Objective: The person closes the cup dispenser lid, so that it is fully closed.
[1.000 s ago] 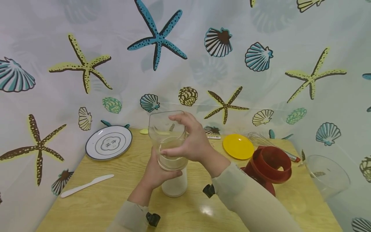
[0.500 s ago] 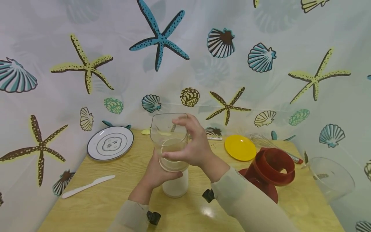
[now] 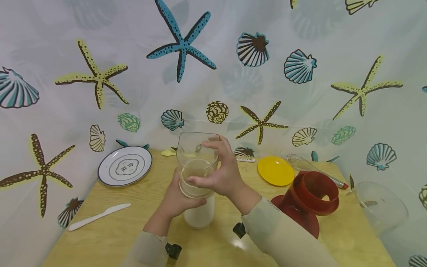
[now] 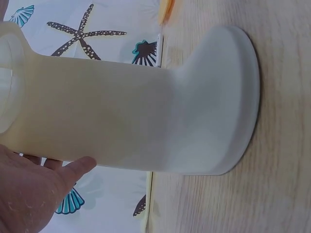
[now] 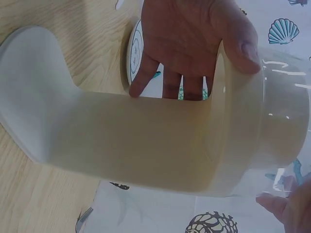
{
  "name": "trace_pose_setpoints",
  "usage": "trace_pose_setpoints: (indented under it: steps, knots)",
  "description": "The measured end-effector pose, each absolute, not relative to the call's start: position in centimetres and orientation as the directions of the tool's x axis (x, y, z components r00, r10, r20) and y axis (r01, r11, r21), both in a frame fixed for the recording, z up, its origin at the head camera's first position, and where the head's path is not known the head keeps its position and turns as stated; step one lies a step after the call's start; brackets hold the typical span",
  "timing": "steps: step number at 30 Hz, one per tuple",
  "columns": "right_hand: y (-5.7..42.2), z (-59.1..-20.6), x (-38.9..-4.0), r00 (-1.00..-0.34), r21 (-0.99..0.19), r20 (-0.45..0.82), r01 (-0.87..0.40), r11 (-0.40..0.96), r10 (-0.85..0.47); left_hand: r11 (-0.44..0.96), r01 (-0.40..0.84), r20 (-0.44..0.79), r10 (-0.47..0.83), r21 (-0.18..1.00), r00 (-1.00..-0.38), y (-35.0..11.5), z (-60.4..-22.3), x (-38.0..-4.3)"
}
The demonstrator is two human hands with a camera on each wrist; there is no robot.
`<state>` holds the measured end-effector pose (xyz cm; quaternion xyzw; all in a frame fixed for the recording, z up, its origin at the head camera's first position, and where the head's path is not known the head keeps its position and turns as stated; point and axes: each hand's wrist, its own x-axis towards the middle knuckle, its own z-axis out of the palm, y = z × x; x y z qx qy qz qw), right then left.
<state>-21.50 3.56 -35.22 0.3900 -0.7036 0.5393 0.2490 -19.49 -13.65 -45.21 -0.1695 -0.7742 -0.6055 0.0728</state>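
Note:
A cream-white stand (image 3: 199, 218) with a broad base and a ring near its top stands upright on the table. My left hand (image 3: 178, 198) grips its upper part from the left, thumb in front. A clear, square-mouthed container (image 3: 187, 148) sits in the ring. Around its right side curl the thumb and fingers of my right hand (image 3: 227, 170). The left wrist view shows the stand's column (image 4: 112, 111) beside that hand's fingers. In the right wrist view, my left thumb lies on the ring (image 5: 238, 126), and right-hand fingers (image 5: 277, 206) touch the container.
On the right stands a red stand (image 3: 297, 207) with a ring, near a clear funnel-shaped container (image 3: 380, 202). A yellow plate (image 3: 275, 170) and whisk (image 3: 307, 165) lie behind. A white plate (image 3: 125, 165) and white plastic knife (image 3: 100, 217) are left.
The clear container has turned slightly and its rim has shifted a little to the right. Both hands keep their hold, and the head view has shifted slightly.

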Motion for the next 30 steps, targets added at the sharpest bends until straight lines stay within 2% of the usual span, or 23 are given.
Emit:
trace_pose_setpoints:
  steps: [14, 19, 22, 24, 27, 30]
  knots:
    - [3.9, -34.8, -21.8, -0.609, -0.615, 0.731, -0.783, 0.091, -0.308, 0.165, 0.357, 0.325, 0.195, 0.919, -0.926, -13.5, -44.8, -19.9]
    - [5.1, -34.1, -21.4, -0.673, -0.674, 0.635, -0.723, 0.153, -0.38, 0.19, 0.324, 0.295, 0.166, 0.927, -0.941, -13.7, -44.9, -19.6]
    - [7.6, -33.9, -21.5, -0.702, -0.689, 0.611, -0.7, 0.19, -0.366, 0.203, 0.29, 0.265, 0.14, 0.935, -0.954, -13.6, -45.1, -19.3]
    - [10.0, -33.9, -21.8, -0.697, -0.682, 0.639, -0.709, 0.179, -0.326, 0.207, 0.266, 0.244, 0.126, 0.942, -0.962, -13.5, -45.1, -19.2]
    - [13.9, -33.1, -21.3, -0.648, -0.631, 0.712, -0.759, 0.157, -0.27, 0.205, 0.242, 0.231, 0.077, 0.948, -0.97, -13.5, -46.5, -19.4]
    - [17.3, -31.5, -19.2, -0.58, -0.554, 0.773, -0.814, 0.172, -0.256, 0.221, 0.253, 0.276, -0.083, 0.942, -0.957, -12.8, -47.1, -18.4]
